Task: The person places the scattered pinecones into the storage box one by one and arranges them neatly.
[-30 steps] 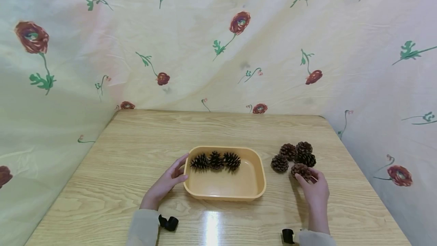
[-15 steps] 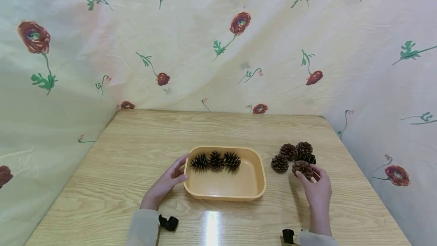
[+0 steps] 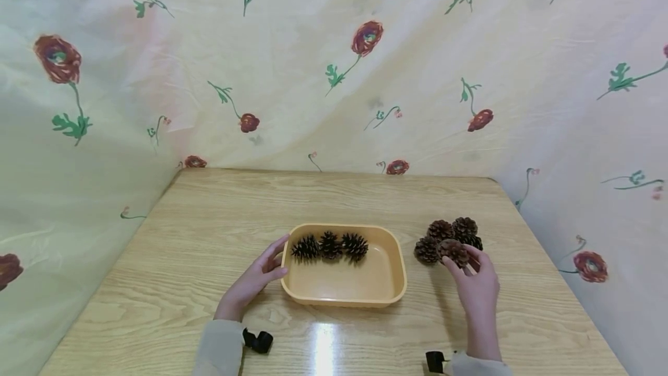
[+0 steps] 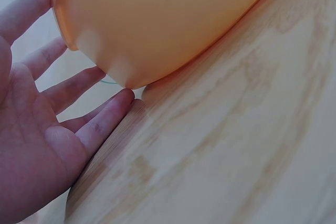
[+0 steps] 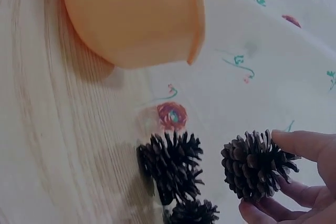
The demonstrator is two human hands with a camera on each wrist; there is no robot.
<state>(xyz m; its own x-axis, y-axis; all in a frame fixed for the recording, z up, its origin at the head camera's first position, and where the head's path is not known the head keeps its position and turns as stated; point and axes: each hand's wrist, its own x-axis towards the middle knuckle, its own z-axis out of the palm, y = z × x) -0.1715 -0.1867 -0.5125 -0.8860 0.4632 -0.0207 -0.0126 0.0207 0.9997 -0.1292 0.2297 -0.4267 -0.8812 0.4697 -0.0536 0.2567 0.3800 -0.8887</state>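
Observation:
My right hand pinches a brown pine cone between thumb and fingers, lifted off the table in the right wrist view. Just behind it lie several other pine cones in a cluster, partly hidden by the held one. A shallow yellow-orange plastic box stands at the middle of the table, with three pine cones in a row along its back wall. At the box's left end, my left hand touches the rim and outer wall with spread, nearly straight fingers, as the left wrist view shows.
The table has a light wood-grain top. A pale cloth with printed red flowers hangs behind it and along both sides. Each wrist wears a small black camera.
The right hand has lifted the pine cone and carried it slightly left toward the box. The left hand and the box have stayed in place.

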